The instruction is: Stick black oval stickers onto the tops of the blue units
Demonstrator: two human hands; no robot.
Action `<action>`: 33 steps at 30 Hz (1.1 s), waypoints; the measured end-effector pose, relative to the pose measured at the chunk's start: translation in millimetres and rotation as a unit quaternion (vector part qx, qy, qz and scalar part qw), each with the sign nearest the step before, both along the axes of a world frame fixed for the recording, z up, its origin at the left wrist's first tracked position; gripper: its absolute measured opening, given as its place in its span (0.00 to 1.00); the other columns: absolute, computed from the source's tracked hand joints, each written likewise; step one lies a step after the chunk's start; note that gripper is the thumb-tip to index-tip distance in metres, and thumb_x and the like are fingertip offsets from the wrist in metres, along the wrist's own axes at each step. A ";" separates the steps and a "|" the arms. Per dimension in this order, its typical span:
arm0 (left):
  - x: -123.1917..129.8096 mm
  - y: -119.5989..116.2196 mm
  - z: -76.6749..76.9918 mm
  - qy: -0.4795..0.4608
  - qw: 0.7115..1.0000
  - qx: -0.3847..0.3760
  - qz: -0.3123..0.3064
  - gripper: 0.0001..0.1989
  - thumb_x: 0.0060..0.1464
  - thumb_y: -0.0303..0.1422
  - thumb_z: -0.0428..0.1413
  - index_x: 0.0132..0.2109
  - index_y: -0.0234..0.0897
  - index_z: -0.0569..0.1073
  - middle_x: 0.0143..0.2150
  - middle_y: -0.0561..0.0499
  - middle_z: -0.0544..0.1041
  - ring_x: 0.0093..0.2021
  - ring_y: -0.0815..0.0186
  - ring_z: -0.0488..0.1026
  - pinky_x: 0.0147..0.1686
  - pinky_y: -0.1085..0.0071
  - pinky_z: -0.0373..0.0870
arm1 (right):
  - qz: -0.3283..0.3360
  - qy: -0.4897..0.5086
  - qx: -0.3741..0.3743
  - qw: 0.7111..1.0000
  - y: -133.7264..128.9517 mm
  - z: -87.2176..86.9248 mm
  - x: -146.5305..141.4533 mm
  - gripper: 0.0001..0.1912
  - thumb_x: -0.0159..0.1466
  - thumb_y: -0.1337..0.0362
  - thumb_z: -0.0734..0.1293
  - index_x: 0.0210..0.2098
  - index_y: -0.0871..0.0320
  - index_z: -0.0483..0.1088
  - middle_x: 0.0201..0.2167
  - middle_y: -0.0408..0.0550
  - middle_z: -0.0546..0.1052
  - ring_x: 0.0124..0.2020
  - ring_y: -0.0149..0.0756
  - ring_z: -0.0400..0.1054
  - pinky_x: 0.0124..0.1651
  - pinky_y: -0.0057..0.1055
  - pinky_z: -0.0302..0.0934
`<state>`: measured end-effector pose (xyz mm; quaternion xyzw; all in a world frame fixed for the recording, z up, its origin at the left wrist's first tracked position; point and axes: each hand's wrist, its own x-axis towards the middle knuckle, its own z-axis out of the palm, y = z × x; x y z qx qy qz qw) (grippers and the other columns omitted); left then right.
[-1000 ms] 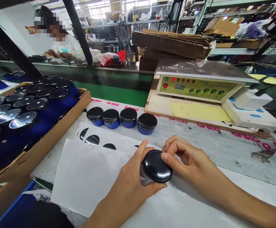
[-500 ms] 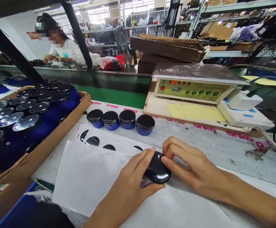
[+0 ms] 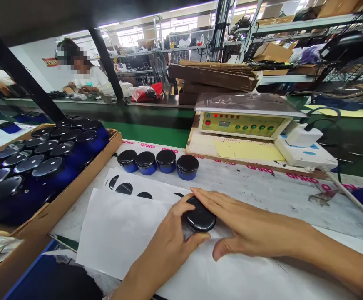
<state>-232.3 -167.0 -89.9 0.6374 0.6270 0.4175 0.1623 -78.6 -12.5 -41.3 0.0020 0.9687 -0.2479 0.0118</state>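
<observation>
My left hand (image 3: pixel 172 237) grips a round case with a glossy black top (image 3: pixel 201 214), its fingers and thumb curled around the left side. The case is tilted, with its top toward me, above white paper sheets (image 3: pixel 115 225). My right hand (image 3: pixel 234 216) lies along the upper right edge of the case, fingers stretched out and thumb spread away below. Whether its fingertips press on the case, I cannot tell. Black round stickers (image 3: pixel 124 188) show at the sheet's upper edge. Behind them stands a row of several blue cases with black tops (image 3: pixel 187 166).
On the left, a cardboard box (image 3: pixel 84 177) holds many blue, black-topped cases. A control box with buttons (image 3: pixel 240 125) sits at the back right beside a white power adapter (image 3: pixel 306 152) and cable. Across the green bench (image 3: pixel 156 127), a person (image 3: pixel 90 79) handles small items.
My right hand has gone from pinching the case's edge to fingers straightened along it, thumb apart. The view has tilted up slightly; my left hand keeps its hold.
</observation>
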 end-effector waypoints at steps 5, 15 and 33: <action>8.6 -3.8 -2.6 -0.084 0.995 -0.025 0.037 0.40 0.56 0.32 0.56 0.63 0.54 0.37 0.65 0.47 0.55 0.62 0.60 0.59 0.59 0.54 0.61 | 0.032 0.097 0.037 0.994 7.8 -7.9 -6.3 0.36 0.66 0.52 0.58 0.67 0.54 0.39 0.65 0.54 0.54 0.63 0.41 0.51 0.62 0.39 0.53; -106.9 27.6 59.5 0.240 0.909 -0.156 0.303 0.37 0.43 0.50 0.61 0.59 0.46 0.62 0.69 0.40 0.36 0.66 0.36 0.30 0.57 0.37 0.44 | -0.009 0.059 0.103 0.993 -25.3 19.7 -26.4 0.31 0.60 0.60 0.64 0.61 0.60 0.56 0.52 0.60 0.68 0.48 0.49 0.66 0.45 0.45 0.64; -226.3 177.0 96.7 0.301 0.852 -0.171 0.392 0.19 0.58 0.37 0.53 0.55 0.36 0.65 0.58 0.44 0.64 0.54 0.55 0.65 0.50 0.51 0.65 | -0.221 0.123 0.154 0.955 127.7 48.5 -195.1 0.16 0.64 0.59 0.64 0.49 0.60 0.66 0.48 0.50 0.70 0.45 0.39 0.67 0.47 0.42 0.63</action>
